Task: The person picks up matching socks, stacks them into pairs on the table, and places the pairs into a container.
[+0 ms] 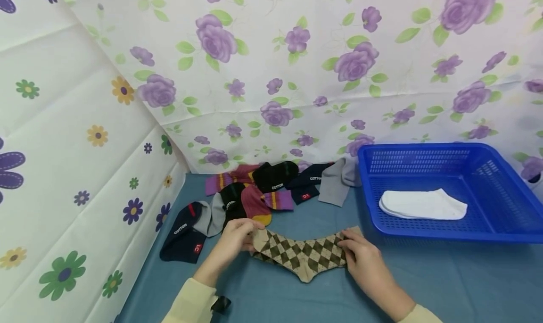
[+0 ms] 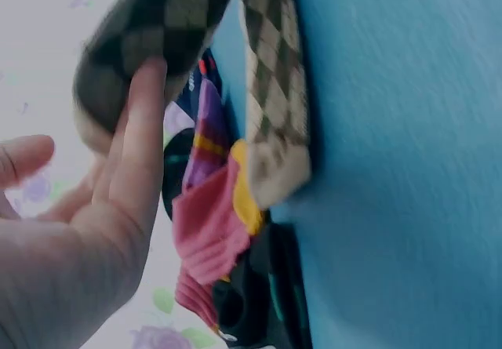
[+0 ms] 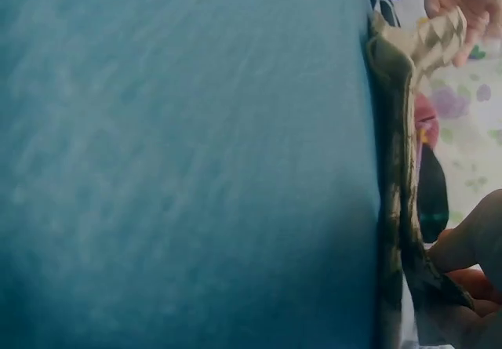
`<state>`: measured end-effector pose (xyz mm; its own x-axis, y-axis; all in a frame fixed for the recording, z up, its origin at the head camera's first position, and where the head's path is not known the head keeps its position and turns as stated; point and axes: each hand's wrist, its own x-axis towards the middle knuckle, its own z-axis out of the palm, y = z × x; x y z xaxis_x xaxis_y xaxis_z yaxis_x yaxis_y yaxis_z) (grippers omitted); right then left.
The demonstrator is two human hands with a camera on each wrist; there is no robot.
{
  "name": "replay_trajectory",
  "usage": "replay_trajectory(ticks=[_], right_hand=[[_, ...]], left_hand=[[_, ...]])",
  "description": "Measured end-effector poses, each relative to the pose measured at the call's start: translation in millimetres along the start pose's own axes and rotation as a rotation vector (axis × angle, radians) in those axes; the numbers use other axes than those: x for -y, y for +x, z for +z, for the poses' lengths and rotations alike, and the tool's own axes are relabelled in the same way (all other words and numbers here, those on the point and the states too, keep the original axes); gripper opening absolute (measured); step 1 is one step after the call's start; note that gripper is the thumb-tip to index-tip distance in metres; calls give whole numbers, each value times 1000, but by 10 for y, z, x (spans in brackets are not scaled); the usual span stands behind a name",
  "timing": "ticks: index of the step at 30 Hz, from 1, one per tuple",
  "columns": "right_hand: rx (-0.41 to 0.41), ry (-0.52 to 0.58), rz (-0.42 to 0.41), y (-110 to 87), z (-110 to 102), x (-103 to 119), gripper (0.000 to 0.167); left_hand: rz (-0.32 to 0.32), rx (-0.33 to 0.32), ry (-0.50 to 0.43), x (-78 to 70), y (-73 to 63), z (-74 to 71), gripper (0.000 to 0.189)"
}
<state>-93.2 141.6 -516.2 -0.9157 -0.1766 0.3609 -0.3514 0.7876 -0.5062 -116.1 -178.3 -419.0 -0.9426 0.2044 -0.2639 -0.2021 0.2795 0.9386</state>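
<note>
Two beige-and-dark diamond-patterned socks lie one over the other, the upper sock (image 1: 314, 252) covering most of the lower sock (image 2: 274, 74) in the head view. My left hand (image 1: 239, 236) is at the left end of the upper sock, which is lifted off the lower one. In the left wrist view its straight fingers (image 2: 141, 121) touch the fabric, with the thumb apart. My right hand (image 1: 365, 259) pinches the other end between thumb and fingers, seen also in the right wrist view. The heel points toward me.
Behind the left hand lie several folded socks: navy (image 1: 182, 236), black (image 1: 275, 176), pink and purple (image 1: 256, 200), and grey (image 1: 335, 184). A blue basket (image 1: 424, 236) at the right holds white socks (image 1: 422, 205). Floral sheets (image 1: 271, 78) border the blue tabletop (image 1: 271, 304).
</note>
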Motion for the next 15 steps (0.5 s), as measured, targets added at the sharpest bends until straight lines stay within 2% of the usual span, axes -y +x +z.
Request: replay_trajectory(ticks=[2,4,6,9,12,15], right_hand=[[-34,-5,-35,-4,-23,28,21],[-80,-4,-79,7,-74,67,22],[-129,-6,-122,28,-144,111,23],[-188,-9,-161,60,-254,177,23],[-203,-12,-166,77,-330,230,22],[-186,-13,-153,71,-348,266,21]], left_hand=[[5,-64,27,-30,-16,17,20],[16,-108,46,-54,-20,22,25],[24,-130,46,-64,-13,12,31],[45,-151,35,-34,19,-35,30],[67,-189,37,50,57,-90,22],[79,-220,45,160,85,-125,14]])
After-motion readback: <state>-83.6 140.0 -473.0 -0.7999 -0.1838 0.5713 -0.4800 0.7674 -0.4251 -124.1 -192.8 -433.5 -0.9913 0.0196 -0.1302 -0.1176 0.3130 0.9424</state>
